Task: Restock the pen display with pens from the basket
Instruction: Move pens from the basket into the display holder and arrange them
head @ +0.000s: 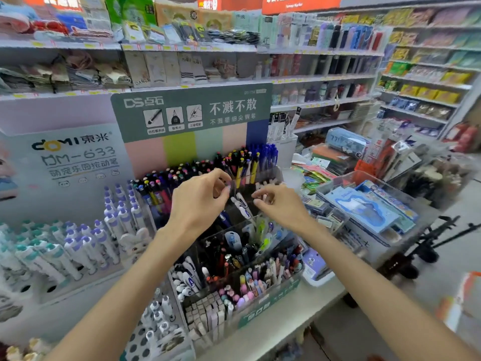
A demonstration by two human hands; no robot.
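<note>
Clear acrylic pen display (270, 175) blurs behind both curled hands; whether they pinch anything is unclear.

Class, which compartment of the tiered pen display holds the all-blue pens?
The top-row compartment at the far right: its pens are uniformly blue, while the neighbouring compartments hold mixed-colour caps.
</note>
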